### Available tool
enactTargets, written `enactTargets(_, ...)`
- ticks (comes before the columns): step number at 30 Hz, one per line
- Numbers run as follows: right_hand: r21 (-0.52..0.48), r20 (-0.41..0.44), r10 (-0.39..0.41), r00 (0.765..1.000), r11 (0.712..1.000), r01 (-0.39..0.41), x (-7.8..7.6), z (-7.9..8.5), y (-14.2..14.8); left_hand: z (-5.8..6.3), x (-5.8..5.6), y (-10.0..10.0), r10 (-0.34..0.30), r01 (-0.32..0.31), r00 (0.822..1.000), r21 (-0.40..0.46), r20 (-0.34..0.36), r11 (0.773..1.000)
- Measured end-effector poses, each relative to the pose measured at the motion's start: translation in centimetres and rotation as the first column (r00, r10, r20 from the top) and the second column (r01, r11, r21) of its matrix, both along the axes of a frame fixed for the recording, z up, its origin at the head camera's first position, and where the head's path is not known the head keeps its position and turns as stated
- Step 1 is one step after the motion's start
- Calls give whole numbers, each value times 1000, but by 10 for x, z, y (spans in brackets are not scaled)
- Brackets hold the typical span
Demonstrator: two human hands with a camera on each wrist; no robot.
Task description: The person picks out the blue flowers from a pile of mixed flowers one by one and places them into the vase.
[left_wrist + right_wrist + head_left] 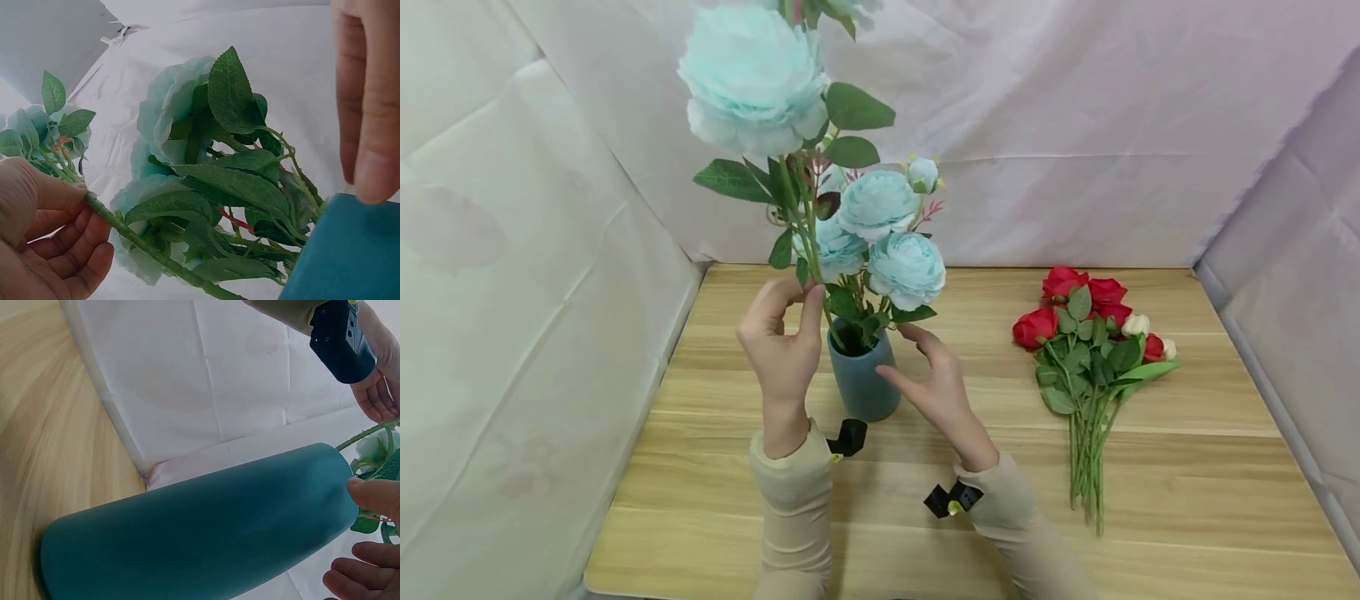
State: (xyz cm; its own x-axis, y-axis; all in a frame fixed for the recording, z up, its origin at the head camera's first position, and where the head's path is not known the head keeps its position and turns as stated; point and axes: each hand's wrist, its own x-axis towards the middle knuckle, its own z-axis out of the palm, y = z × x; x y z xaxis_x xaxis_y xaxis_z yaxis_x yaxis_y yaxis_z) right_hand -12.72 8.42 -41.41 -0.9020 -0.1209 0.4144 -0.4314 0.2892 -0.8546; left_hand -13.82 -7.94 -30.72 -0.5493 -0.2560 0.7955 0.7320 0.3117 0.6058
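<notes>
My left hand (784,354) pinches the green stem (147,245) of a tall light-blue flower (752,79) between thumb and fingers. From there the stem slants down to the mouth of a blue-teal vase (865,385), and its lower end is hidden. Several other light-blue flowers (907,268) stand in the vase, leaning right. Beside the vase's right side is my right hand (934,385), its fingers loosely extended around the rim. In the right wrist view the thumb (375,495) lies at the vase's rim, while the other fingers are spread apart from it.
A bunch of red roses (1036,327) with a few white buds (1136,325) lies on the right of the wooden table (700,500), stems toward the front. Pale cloth walls (1075,167) enclose the table at the back and sides.
</notes>
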Motion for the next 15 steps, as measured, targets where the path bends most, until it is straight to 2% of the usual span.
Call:
enactTargets(6, 2, -14, 12, 1000, 1000, -12, -5, 2, -5, -6, 1, -2, 9, -9, 1000, -15, 23, 1000)
enactTargets(15, 7, 15, 29, 999, 1000, -29, -8, 2, -9, -16, 2, -5, 34, -33, 998, -34, 53, 999)
